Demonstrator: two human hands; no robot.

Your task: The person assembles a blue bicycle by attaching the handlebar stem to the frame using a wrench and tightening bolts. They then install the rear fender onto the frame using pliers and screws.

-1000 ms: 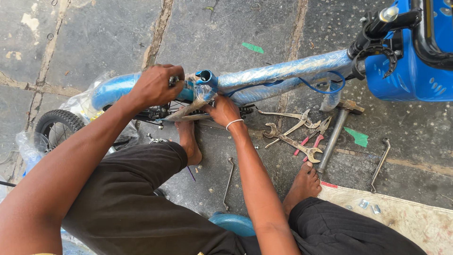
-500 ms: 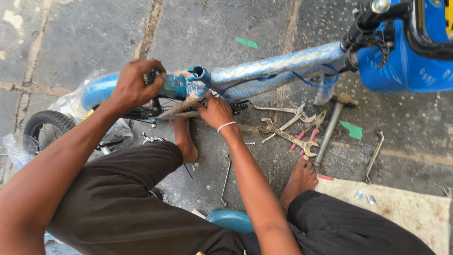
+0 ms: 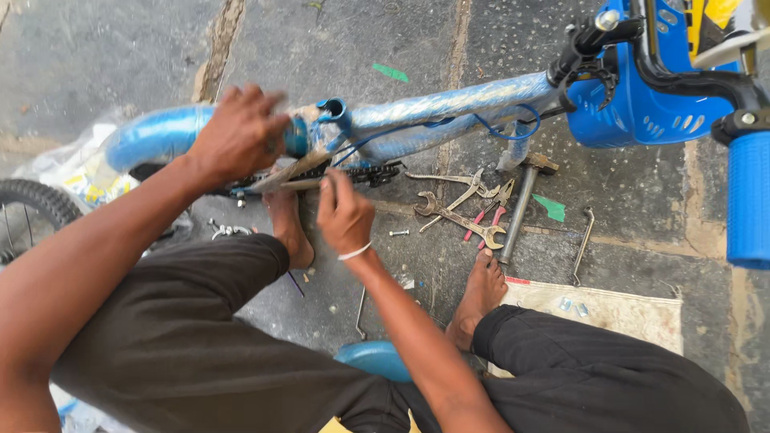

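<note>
A small blue bicycle frame [image 3: 449, 108] wrapped in clear plastic lies on its side across the stone floor. My left hand [image 3: 241, 132] grips the frame at the rear fork, close to the seat tube. My right hand [image 3: 343, 212] is just below the frame, its fingers pinched on a thin metal rod-like tool [image 3: 298, 184] held against the black chain [image 3: 365, 172] and crank area. What the fingertips grip is partly blurred. My bare feet rest on the floor under the frame.
Spanners [image 3: 459, 220], pliers and a hammer [image 3: 521, 200] lie on the floor to the right of my hand. A black tyre [image 3: 36, 204] sits at the left edge, a blue basket [image 3: 642, 112] and handlebar grip [image 3: 747, 200] at the right. A sack mat [image 3: 609, 309] lies near my right foot.
The view has shifted, so the bicycle sits a little higher and further left in frame. My right hand has dropped slightly below the chain area; my left hand keeps its grip.
</note>
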